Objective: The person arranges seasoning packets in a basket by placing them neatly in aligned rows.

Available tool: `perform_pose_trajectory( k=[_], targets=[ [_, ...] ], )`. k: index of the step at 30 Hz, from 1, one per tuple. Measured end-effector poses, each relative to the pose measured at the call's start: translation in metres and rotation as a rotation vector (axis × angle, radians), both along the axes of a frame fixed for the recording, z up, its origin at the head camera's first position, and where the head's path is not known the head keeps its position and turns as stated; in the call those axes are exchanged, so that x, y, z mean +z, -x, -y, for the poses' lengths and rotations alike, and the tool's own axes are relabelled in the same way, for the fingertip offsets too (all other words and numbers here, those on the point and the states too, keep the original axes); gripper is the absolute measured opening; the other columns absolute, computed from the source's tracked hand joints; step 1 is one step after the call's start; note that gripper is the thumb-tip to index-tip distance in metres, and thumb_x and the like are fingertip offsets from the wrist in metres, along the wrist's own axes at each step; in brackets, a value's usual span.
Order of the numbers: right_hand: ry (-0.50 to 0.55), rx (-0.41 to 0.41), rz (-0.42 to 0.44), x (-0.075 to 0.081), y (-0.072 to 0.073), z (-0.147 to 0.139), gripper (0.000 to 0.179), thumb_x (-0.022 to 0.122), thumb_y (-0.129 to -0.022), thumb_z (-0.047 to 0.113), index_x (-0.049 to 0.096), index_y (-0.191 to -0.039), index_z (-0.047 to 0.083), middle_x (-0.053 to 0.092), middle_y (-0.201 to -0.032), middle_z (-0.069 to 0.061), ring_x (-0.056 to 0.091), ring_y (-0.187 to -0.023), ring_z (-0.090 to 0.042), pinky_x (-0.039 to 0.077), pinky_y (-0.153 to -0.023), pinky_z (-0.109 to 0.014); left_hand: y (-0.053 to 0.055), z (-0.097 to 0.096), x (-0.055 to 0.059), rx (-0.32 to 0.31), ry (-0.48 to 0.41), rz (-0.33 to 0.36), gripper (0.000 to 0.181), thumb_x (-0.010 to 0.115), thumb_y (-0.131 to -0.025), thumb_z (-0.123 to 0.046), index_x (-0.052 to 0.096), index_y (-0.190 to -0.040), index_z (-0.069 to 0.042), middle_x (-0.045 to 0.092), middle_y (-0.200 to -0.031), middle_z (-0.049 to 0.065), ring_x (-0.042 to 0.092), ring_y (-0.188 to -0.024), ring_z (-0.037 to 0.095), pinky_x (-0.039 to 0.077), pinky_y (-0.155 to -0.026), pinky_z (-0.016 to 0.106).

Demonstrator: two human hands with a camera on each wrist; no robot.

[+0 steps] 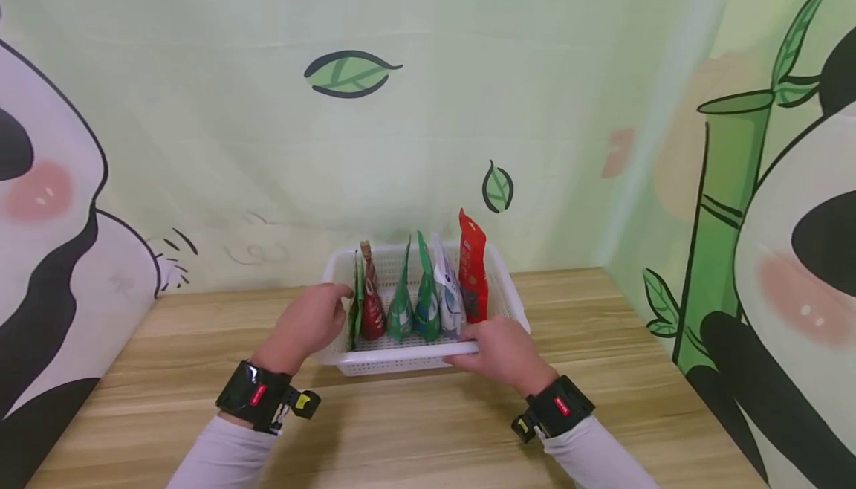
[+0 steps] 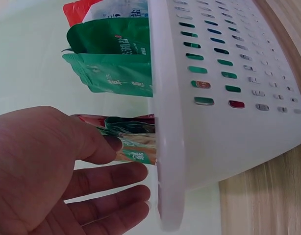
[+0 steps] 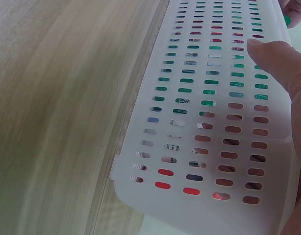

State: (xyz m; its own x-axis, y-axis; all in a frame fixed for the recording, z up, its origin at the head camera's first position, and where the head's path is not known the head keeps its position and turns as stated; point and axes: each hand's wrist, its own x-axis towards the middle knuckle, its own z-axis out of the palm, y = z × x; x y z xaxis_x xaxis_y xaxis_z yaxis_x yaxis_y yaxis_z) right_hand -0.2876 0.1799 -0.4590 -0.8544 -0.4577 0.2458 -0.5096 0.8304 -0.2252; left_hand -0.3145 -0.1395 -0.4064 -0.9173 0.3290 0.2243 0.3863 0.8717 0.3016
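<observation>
A white perforated plastic basket stands on the table with a row of upright packets inside. My right hand grips its front rim near the right end, with the thumb along the outer wall and fingers behind it, showing through the holes. At the basket's left end, my left hand pinches the leftmost thin green-and-brown packet near its top; the other fingers extend loosely below. Beside that packet is a dark red bag, then two green bags, a white-and-blue bag and a taller red bag.
The wood-grain table runs up to a pale green cloth backdrop close behind the basket. Printed pandas and bamboo cover the cloth at the sides. Each wrist wears a black strap with a small camera.
</observation>
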Motion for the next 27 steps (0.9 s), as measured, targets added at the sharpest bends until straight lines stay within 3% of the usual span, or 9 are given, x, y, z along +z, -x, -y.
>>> perform_pose_trajectory(
  k=[6,14,22,27],
  targets=[
    [0.007,0.000,0.017,-0.001,0.001,0.001,0.030,0.080,-0.084,0.052,0.080,-0.088,0.022,0.053,-0.057,0.018,0.045,-0.049,-0.002,0.031,-0.046,-0.020,-0.001,0.003,-0.001,0.005,-0.001,-0.022,0.029,0.055,-0.093,-0.001,0.070,-0.118,0.001,0.075,-0.106,0.016,0.068,-0.083,0.021,0.059,-0.075,0.041],
    [0.012,-0.005,0.030,0.001,0.000,0.002,0.030,0.080,-0.084,0.052,0.080,-0.088,0.022,0.055,-0.059,0.018,0.046,-0.050,-0.003,0.032,-0.047,-0.021,0.001,0.002,0.000,0.046,-0.014,0.005,0.028,0.058,-0.096,-0.005,0.068,-0.121,0.002,0.074,-0.112,0.018,0.072,-0.095,0.028,0.060,-0.081,0.045],
    [0.028,0.002,0.054,0.001,0.001,0.003,0.029,0.081,-0.084,0.051,0.081,-0.091,0.022,0.059,-0.063,0.018,0.048,-0.051,-0.003,0.034,-0.048,-0.021,0.001,0.009,0.003,0.083,-0.022,0.008,0.028,0.057,-0.096,-0.007,0.067,-0.120,0.005,0.074,-0.109,0.020,0.070,-0.088,0.026,0.059,-0.077,0.043],
    [0.095,0.011,0.113,0.006,0.001,0.000,0.032,0.080,-0.082,0.056,0.080,-0.090,0.025,0.061,-0.067,0.020,0.052,-0.059,-0.004,0.039,-0.053,-0.022,0.004,0.019,-0.003,0.096,-0.069,-0.082,0.026,0.059,-0.098,-0.012,0.067,-0.117,0.005,0.073,-0.105,0.020,0.069,-0.092,0.030,0.059,-0.080,0.046]
  ],
)
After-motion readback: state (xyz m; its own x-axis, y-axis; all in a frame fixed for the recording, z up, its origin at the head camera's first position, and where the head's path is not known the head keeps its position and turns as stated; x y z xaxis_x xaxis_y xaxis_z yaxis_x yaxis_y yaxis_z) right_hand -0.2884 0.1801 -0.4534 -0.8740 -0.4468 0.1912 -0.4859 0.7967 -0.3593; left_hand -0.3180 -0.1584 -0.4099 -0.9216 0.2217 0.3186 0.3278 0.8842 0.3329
